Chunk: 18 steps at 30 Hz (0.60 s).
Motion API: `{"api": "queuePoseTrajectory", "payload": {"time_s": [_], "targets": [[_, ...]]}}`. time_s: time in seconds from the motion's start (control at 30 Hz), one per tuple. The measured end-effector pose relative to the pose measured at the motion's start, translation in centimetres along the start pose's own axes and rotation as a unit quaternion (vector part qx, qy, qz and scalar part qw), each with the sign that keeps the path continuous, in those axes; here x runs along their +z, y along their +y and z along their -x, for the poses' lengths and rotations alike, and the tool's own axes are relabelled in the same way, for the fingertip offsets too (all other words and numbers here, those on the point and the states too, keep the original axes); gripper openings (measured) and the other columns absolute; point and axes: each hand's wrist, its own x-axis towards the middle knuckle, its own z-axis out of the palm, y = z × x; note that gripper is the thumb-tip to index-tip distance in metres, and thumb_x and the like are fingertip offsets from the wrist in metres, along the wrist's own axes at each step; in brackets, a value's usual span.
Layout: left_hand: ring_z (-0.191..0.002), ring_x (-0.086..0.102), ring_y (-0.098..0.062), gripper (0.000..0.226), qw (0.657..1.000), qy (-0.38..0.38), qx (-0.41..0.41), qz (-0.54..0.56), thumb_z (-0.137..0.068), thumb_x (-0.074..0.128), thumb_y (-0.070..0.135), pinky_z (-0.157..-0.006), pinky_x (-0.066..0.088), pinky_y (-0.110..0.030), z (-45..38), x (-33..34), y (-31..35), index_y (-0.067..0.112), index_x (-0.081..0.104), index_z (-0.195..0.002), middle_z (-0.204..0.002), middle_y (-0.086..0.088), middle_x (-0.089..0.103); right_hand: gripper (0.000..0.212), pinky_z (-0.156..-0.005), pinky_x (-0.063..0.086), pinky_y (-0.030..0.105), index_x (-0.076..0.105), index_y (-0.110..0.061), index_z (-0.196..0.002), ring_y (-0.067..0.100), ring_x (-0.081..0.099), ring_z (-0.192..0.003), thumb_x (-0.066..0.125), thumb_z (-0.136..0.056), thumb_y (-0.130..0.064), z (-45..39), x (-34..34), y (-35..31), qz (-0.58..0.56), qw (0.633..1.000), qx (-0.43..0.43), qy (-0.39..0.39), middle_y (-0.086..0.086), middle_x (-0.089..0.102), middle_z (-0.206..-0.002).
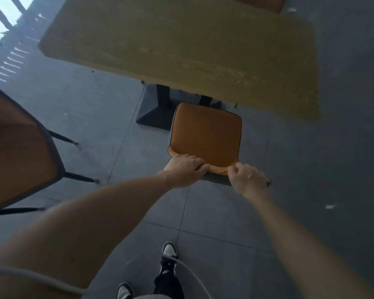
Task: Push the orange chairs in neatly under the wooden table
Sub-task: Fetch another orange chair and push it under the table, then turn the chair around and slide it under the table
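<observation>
An orange chair [205, 134] with a dark rim stands in front of me, its seat facing the wooden table [181, 46]. The seat's far edge is just under the table's near edge. My left hand [185, 169] grips the left part of the backrest top. On the right part of that same backrest top my right hand [246, 179] is closed. A second orange chair [17, 152] stands at the far left, away from the table, its thin black legs showing. A third orange chair [261, 2] peeks out beyond the table's far side.
The table rests on a black pedestal base [156, 108] just left of the held chair. Dark grey floor tiles [311, 169] spread all around. My shoes [168, 255] stand behind the chair. A bright window with bars [2, 11] sits at the top left.
</observation>
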Motion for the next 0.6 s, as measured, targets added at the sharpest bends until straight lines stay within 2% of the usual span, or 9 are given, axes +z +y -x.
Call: {"api": "queuePoseTrajectory", "payload": {"time_s": [0.07, 0.13, 0.2, 0.27, 0.33, 0.43, 0.47, 0.53, 0.6], "targets": [[-0.137, 0.042, -0.022, 0.044, 1.000, 0.004, 0.022, 0.008, -0.104, 0.035, 0.047, -0.114, 0.031, -0.045, 3.2, -0.2, -1.3, 0.030, 0.048, -0.142, -0.147, 0.003, 0.050, 0.059, -0.095, 0.041, 0.050, 0.065, -0.016, -0.106, 0.032, 0.059, -0.099, 0.017, -0.095, -0.049, 1.1, -0.5, -2.2, 0.034, 0.998, 0.046, -0.034, 0.010, 0.065, -0.107], [-0.144, 0.034, -0.020, 0.050, 0.999, 0.008, 0.016, 0.032, -0.103, 0.039, 0.044, -0.113, 0.036, -0.046, 6.7, -0.5, -3.1, 0.032, 0.032, -0.151, -0.159, 0.006, 0.034, 0.065, -0.104, 0.032, 0.058, 0.065, -0.014, -0.114, 0.034, 0.056, -0.110, 0.015, -0.097, -0.050, 2.3, -0.5, -4.6, 0.041, 0.996, 0.063, -0.037, 0.012, 0.065, -0.116], [-0.133, 0.048, -0.024, 0.047, 0.998, -0.002, -0.039, 0.049, -0.103, 0.039, 0.046, -0.104, 0.046, -0.044, 10.1, -1.3, -5.6, 0.031, 0.038, -0.148, -0.153, 0.002, 0.044, 0.066, -0.110, 0.021, 0.063, 0.063, -0.013, -0.121, 0.036, 0.051, -0.121, 0.014, -0.098, -0.051, 3.3, -0.5, -7.5, 0.023, 0.996, 0.075, -0.028, 0.013, 0.062, -0.126], [-0.127, 0.054, -0.028, 0.049, 0.993, -0.019, -0.105, 0.052, -0.102, 0.039, 0.047, -0.103, 0.046, -0.043, 14.1, -1.9, -8.8, 0.023, 0.046, -0.144, -0.145, -0.005, 0.054, 0.065, -0.113, 0.015, 0.063, 0.058, -0.010, -0.129, 0.039, 0.043, -0.130, 0.016, -0.098, -0.050, 4.9, -0.5, -10.9, 0.012, 0.996, 0.089, -0.031, 0.016, 0.055, -0.137], [-0.133, 0.049, -0.028, 0.051, 0.989, -0.028, -0.136, 0.055, -0.103, 0.040, 0.044, -0.108, 0.042, -0.041, 18.7, -2.7, -12.6, 0.018, 0.045, -0.147, -0.148, -0.008, 0.051, 0.068, -0.115, 0.016, 0.061, 0.046, -0.006, -0.140, 0.043, 0.034, -0.136, 0.021, -0.098, -0.053, 6.4, -1.0, -14.8, 0.028, 0.992, 0.107, -0.055, 0.022, 0.043, -0.147], [-0.128, 0.052, -0.031, 0.047, 0.984, -0.014, -0.166, 0.061, -0.103, 0.041, 0.041, -0.105, 0.045, -0.042, 25.3, -4.5, -19.1, 0.012, 0.052, -0.139, -0.143, -0.013, 0.054, 0.077, -0.114, 0.027, 0.055, 0.024, 0.000, -0.150, 0.046, 0.023, -0.142, 0.036, -0.097, -0.054, 8.9, -2.2, -21.5, 0.060, 0.988, 0.105, -0.098, 0.027, 0.024, -0.156], [-0.126, 0.054, -0.032, 0.046, 0.983, -0.005, -0.174, 0.064, -0.103, 0.042, 0.040, -0.103, 0.046, -0.042, 27.1, -5.0, -21.1, 0.011, 0.054, -0.136, -0.140, -0.014, 0.055, 0.074, -0.111, 0.033, 0.052, 0.027, -0.001, -0.149, 0.045, 0.028, -0.139, 0.039, -0.097, -0.052, 9.8, -2.4, -23.5, 0.052, 0.989, 0.095, -0.104, 0.026, 0.027, -0.154], [-0.125, 0.055, -0.032, 0.046, 0.981, 0.017, -0.180, 0.069, -0.103, 0.042, 0.040, -0.101, 0.047, -0.040, 32.1, -6.7, -25.7, 0.011, 0.054, -0.137, -0.139, -0.013, 0.056, 0.057, -0.103, 0.041, 0.047, 0.047, -0.008, -0.139, 0.037, 0.046, -0.128, 0.040, -0.097, -0.047, 12.0, -2.2, -29.7, 0.041, 0.993, 0.043, -0.104, 0.018, 0.046, -0.144], [-0.126, 0.054, -0.031, 0.047, 0.983, 0.031, -0.165, 0.071, -0.103, 0.043, 0.041, -0.101, 0.046, -0.039, 33.6, -8.3, -26.9, 0.014, 0.053, -0.140, -0.141, -0.012, 0.055, 0.045, -0.098, 0.044, 0.045, 0.058, -0.014, -0.125, 0.032, 0.054, -0.119, 0.042, -0.096, -0.046, 13.5, -2.5, -32.6, 0.049, 0.991, -0.004, -0.124, 0.011, 0.057, -0.132]]}}
